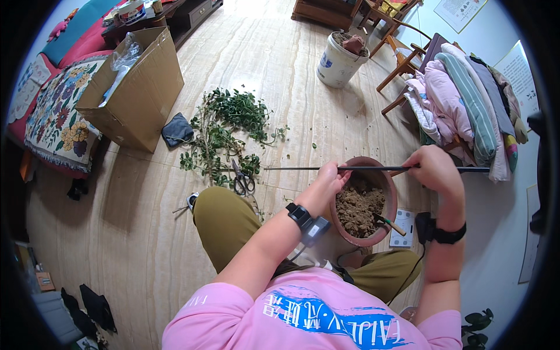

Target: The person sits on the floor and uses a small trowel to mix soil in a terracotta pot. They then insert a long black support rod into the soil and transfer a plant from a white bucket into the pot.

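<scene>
A long thin black rod (297, 168) lies level across the top of a round clay pot (392, 201). My left hand (331, 178) is closed on the rod by the pot's left rim. To the right of the pot, my right hand (433, 166) grips the rod's thicker part, fingers bent round it. Loose brown soil (357, 214) partly fills the pot. A small hand tool (395, 226) with a wooden handle leans in the soil, its handle over the near right rim. Scissors (242, 179) lie beside cut leafy vines (233, 114) on the floor at left.
A white bucket (338, 67) of soil stands beyond the pot. At left are an open cardboard box (140, 87) and a dark cloth pouch (177, 130). Folded quilts (446, 105) pile on a chair at right. A flat white device (402, 227) lies beside the pot.
</scene>
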Motion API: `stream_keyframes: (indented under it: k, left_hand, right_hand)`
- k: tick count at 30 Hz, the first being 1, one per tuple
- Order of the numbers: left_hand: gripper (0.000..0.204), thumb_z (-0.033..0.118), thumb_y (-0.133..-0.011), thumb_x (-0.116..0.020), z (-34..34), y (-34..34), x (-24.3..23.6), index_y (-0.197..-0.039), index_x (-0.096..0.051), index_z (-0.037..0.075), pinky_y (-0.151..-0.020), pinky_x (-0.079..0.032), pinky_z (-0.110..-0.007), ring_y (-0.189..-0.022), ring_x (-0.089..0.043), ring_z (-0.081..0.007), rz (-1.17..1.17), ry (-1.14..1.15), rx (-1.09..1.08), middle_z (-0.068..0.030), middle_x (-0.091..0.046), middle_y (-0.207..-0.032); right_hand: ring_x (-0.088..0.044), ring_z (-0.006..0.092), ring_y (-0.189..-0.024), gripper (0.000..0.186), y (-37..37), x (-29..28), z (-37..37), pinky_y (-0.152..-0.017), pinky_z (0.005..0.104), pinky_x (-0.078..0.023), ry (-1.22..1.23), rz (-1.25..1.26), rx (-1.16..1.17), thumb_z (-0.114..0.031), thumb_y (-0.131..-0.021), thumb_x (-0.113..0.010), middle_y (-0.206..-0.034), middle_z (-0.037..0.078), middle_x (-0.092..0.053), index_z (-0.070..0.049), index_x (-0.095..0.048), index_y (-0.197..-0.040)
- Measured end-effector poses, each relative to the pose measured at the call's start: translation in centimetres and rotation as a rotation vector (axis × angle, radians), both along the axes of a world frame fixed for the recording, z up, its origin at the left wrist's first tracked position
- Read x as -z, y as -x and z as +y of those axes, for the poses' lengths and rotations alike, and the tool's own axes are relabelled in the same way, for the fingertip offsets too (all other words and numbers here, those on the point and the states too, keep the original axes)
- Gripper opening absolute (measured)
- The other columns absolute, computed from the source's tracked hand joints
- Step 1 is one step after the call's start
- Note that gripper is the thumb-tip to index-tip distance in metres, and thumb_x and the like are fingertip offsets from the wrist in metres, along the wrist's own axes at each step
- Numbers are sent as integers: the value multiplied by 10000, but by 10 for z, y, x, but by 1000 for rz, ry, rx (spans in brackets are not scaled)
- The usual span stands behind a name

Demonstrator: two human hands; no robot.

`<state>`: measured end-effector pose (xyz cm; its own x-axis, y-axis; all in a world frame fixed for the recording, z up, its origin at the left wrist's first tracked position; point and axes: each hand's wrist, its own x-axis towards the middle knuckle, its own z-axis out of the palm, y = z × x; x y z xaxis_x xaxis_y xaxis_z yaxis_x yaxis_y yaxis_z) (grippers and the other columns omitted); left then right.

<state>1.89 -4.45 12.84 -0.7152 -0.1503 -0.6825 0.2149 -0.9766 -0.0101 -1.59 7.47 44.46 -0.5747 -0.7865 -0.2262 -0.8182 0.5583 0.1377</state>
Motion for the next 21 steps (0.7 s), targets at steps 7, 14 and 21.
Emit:
stream_keyframes:
  k: [7, 14, 21]
  left_hand:
    - [274, 147, -973, -310, -12, -35, 65, -965, -514, -36, -590, -524, -336, -700, -608, -257, -228, 48, -14, -148, -599, -853]
    - [208, 88, -946, -357, -51, -51, 75, -899, -542, 4, -510, -500, -278, -568, -598, -215, -410, 19, -219, -116, -609, -794]
    - [221, 43, -921, -368, -116, -74, 120, -908, -580, -20, -495, -465, -270, -656, -660, -223, -577, 90, -464, -141, -643, -844]
  right_hand:
    - [-670, 328, -785, 199, -5, 68, -11, -741, 398, -542, 39, -69, -74, -98, -714, -697, -807, 149, -694, -123, -775, -895]
    - [-671, 331, -846, 183, -23, 112, -19, -778, 419, -540, 189, -120, -103, -96, -751, -667, -876, 149, -703, -102, -765, -905]
    - [-674, 341, -848, 180, -59, 171, -58, -781, 437, -541, 183, -140, -134, -102, -798, -640, -885, 164, -702, -100, -761, -931]
